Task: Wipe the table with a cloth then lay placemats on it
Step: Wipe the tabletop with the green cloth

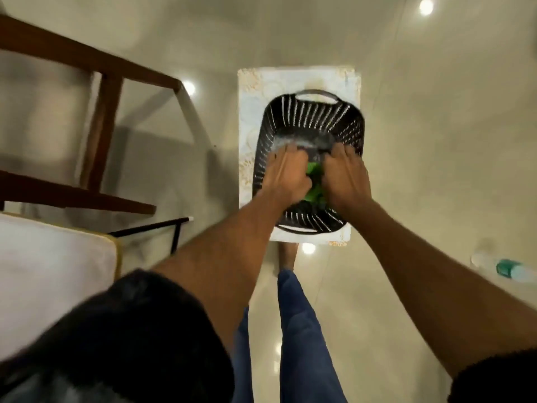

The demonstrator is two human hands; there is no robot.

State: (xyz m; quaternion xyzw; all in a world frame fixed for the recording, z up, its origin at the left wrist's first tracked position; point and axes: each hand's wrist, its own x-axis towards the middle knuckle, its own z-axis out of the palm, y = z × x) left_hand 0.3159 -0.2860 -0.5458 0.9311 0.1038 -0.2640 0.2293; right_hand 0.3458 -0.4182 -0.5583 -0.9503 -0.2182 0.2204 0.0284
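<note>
A black slatted basket (pixel 308 117) stands on a small white patterned stand (pixel 250 112) on the floor below me. Both my hands are down inside its near half. A green cloth (pixel 315 181) shows in the gap between them, with something dark grey just beyond it. My left hand (pixel 286 173) lies on the cloth's left side, its fingers blurred and pointing away from me. My right hand (pixel 344 175) is on the right side, knuckles up, its fingers curled down into the basket's contents. The fingertips of both hands are hidden. No placemats can be made out.
A brown wooden table frame (pixel 104 112) with a glass top fills the upper left. A white cushioned seat (pixel 52 257) is at lower left. A plastic bottle with a green label (pixel 508 270) lies on the glossy floor at right. My blue-trousered legs stand beside the stand.
</note>
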